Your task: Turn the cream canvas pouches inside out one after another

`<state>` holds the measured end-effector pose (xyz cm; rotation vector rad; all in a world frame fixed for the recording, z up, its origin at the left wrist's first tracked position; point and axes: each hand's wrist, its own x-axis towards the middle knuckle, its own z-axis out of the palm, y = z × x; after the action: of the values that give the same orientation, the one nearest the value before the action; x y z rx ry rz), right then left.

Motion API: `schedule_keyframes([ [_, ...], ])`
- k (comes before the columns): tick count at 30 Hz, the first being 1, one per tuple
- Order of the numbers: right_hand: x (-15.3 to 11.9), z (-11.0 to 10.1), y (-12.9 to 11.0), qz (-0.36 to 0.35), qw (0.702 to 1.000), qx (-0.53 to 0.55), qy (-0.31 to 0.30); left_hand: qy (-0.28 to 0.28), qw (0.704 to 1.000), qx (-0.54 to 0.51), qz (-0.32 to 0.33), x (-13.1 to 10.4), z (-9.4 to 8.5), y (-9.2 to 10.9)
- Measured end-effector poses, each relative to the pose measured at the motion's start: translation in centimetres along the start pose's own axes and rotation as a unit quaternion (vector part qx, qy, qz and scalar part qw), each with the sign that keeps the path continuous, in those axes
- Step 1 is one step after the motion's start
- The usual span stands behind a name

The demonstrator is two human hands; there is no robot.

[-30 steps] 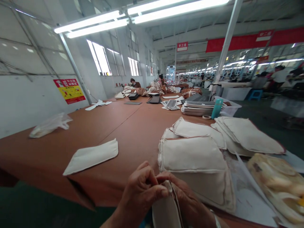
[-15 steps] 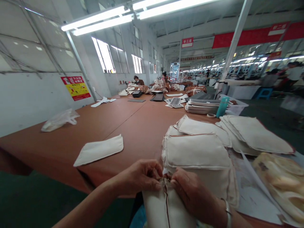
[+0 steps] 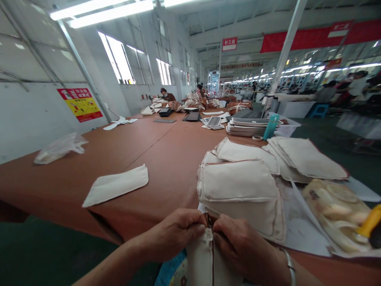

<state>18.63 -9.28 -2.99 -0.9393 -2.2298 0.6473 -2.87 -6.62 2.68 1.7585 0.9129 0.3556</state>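
Observation:
A cream fabric piece (image 3: 200, 260), pouch-like with a dark brown-edged slit down its middle, hangs close to my body at the table's front edge. My left hand (image 3: 181, 230) is closed, pinching the top of the piece left of the slit. On the other side, my right hand (image 3: 238, 242), with a bracelet at the wrist, grips the top edge. Between the fingertips a small brown part of the slit's end shows; its details are too small to tell. Just beyond my hands lies a stack of similar cream pieces (image 3: 238, 180).
A single cream piece (image 3: 117, 186) lies left on the brown table (image 3: 166, 159). At right are another cream stack (image 3: 312, 157), a stained tray (image 3: 324, 198) and a yellow-handled tool (image 3: 370, 222). A teal bottle (image 3: 270, 127) stands behind. A person (image 3: 167, 95) sits far off.
The view has shifted right and slightly down, bringing the yellow-handled tool into sight. Both hands still hold the cream fabric piece; the slit's edges look closer together below my fingers.

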Motion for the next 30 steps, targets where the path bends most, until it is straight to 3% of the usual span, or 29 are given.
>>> schedule_keyframes([
  [4,0.2,-1.1,-0.4,0.082,0.987,0.138,-0.006,-0.014,0.995,-0.098,-0.017,0.4,0.3,0.0],
  [8,0.1,-1.6,-0.1,0.171,0.932,0.317,-0.021,-0.02,0.982,-0.185,-0.035,0.8,0.8,-0.3],
  [17,-0.3,-0.2,0.8,0.219,0.88,0.42,-0.007,-0.035,0.953,-0.289,-0.081,1.4,1.2,-0.7],
  [22,0.0,-0.6,0.5,0.222,0.854,0.471,-0.016,-0.032,0.961,-0.263,-0.079,1.9,1.8,-0.2],
  [26,0.5,-0.9,-0.1,0.191,0.873,0.449,-0.002,-0.002,0.985,-0.159,-0.071,2.2,2.2,0.5],
  [30,0.8,-1.0,-0.2,0.208,0.877,0.433,0.006,0.021,0.99,-0.119,-0.071,2.4,2.4,0.5],
])
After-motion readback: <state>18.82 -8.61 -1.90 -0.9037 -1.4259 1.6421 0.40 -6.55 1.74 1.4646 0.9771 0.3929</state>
